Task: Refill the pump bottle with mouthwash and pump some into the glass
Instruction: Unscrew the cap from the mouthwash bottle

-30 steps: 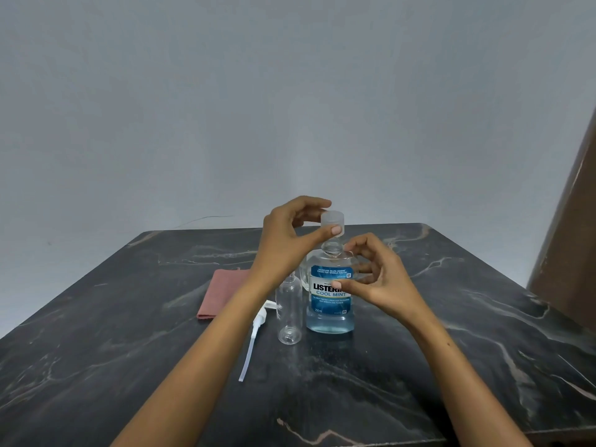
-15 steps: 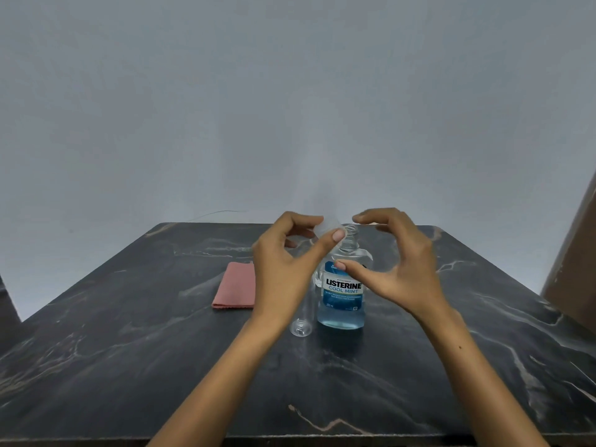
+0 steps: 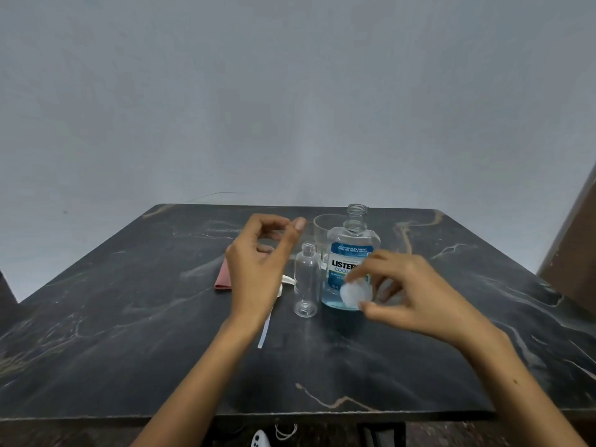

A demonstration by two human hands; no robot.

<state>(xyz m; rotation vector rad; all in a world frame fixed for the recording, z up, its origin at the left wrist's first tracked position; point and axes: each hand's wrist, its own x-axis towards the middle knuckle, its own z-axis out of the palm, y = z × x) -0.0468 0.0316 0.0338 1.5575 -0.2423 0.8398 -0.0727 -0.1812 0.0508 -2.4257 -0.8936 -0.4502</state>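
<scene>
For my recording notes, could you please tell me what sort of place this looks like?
Probably a plain room at home, though that is a guess: a dark marble-patterned table stands against a bare grey wall, with an uncapped mouthwash bottle and an empty glass on it.

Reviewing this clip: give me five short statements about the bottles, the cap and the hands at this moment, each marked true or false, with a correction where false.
1. The mouthwash bottle has its cap screwed on. False: its neck is open and the cap is off.
2. The right hand holds the cap in its fingers. True.
3. The small clear bottle is full of blue liquid. False: it looks empty.
4. The glass stands behind the two bottles. True.
5. The left hand has a grip on the pump head. False: the hand holds nothing, and the pump lies on the table.
</scene>
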